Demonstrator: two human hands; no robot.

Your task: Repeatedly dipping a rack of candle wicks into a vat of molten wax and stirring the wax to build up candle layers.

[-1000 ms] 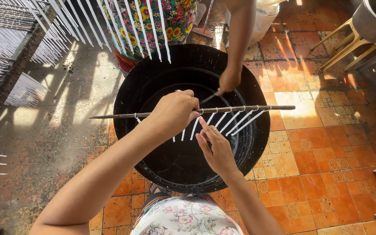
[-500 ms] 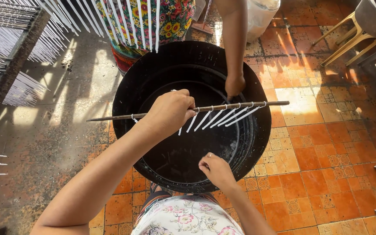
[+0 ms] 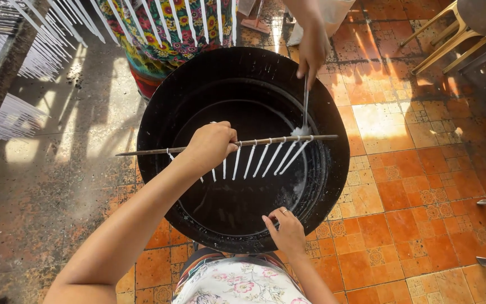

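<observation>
Head view: left hand (image 3: 212, 145) is clamped on the thin rod (image 3: 265, 141), held level across the black basin (image 3: 158, 118), white wicks (image 3: 262, 157) hanging over its middle. Right hand (image 3: 287, 231), raised at the wicks a second ago, now rests fingers apart on the basin's near rim. A co-worker's hand (image 3: 312, 48) at the far rim holds a stirring tool (image 3: 305, 107).

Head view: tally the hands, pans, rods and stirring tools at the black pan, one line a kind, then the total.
Hands: 3, the left hand gripping the rod, the right hand on the pan rim, another person's hand holding the tool
Black pan: 1
Rod with white tapers hanging: 1
Stirring tool: 1
Total: 6
</observation>
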